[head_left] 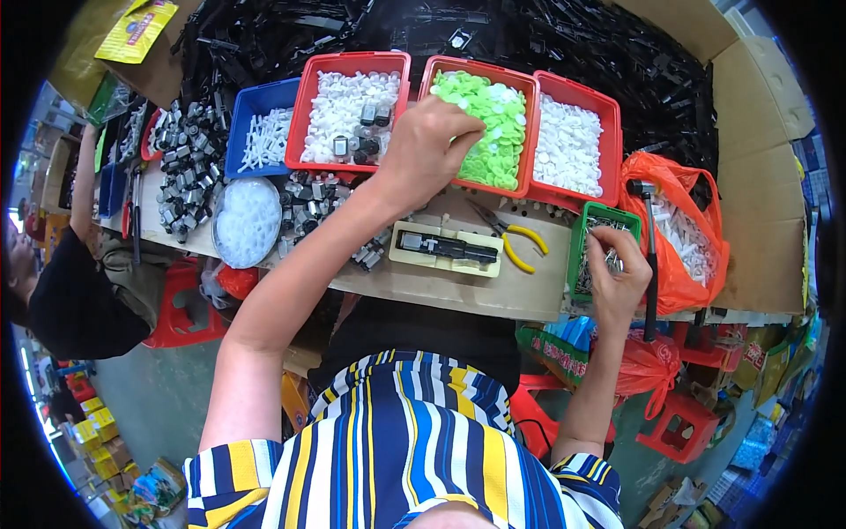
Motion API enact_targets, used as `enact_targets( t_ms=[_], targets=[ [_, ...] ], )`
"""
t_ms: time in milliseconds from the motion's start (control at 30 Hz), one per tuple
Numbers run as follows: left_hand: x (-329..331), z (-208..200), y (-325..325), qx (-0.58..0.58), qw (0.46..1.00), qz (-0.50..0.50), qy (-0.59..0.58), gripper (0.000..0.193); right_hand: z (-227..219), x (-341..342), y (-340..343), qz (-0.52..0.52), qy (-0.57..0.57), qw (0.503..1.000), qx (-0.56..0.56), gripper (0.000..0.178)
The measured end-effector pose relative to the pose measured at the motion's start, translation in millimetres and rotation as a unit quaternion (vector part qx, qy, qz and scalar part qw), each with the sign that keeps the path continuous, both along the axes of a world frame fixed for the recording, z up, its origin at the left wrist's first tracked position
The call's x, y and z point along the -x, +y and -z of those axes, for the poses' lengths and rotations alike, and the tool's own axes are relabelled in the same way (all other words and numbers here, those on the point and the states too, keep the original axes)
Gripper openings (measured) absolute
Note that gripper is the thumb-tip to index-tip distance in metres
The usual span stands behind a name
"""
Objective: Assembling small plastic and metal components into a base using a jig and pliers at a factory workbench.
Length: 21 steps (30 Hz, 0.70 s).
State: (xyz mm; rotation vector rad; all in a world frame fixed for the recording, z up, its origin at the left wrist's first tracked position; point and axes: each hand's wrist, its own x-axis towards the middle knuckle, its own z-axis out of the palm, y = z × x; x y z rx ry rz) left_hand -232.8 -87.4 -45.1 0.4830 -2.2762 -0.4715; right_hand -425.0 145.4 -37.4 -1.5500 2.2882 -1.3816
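My left hand (428,148) is over the near left edge of a red tray of green plastic discs (486,132), fingers drawn together at the tips. Whatever they may pinch is hidden. At the right, my right hand (622,275) dips into a small green tray (575,264) of small metal pins (608,226). Its fingers are bent together, and what is between them cannot be made out. In front of me, a cream-coloured fixture block (403,257) carries a black toy-like assembly (449,248) with a grey part. Yellow-handled pliers (522,247) lie beside it.
Red trays of white parts (352,95) (568,145) flank the green discs. A blue tray (236,132), grey-black blocks (189,167) and a clear bag (247,222) are left. A hammer (650,256) and orange bag (712,251) are right. Black parts (564,44) pile behind. Another person (79,291) sits left.
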Motion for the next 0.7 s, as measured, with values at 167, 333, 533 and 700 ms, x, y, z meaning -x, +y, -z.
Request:
enact_targets(
  t_ms=[167, 333, 533, 700],
  targets=[
    [-16.7, -10.8, 38.9, -0.308, 0.949, -0.017, 0.069, 0.016, -13.7, -43.4, -38.9, -0.094, -0.091, 0.991, 0.002, 0.007],
    [-33.3, -4.9, 64.0, -0.358, 0.927, 0.010, 0.109, 0.017, -7.3, -72.1, -59.6, -0.147, -0.238, 0.959, -0.052, 0.010],
    [-47.6, -6.4, 72.6, -0.287, 0.952, 0.027, 0.101, 0.019, -7.1, -78.9, -62.5, -0.177, -0.309, 0.931, -0.082, 0.011],
    [-52.1, -2.0, 73.8, -0.244, 0.961, 0.028, 0.126, 0.018, -4.8, -81.6, -61.0, -0.177, -0.330, 0.922, -0.094, 0.010]
  ],
)
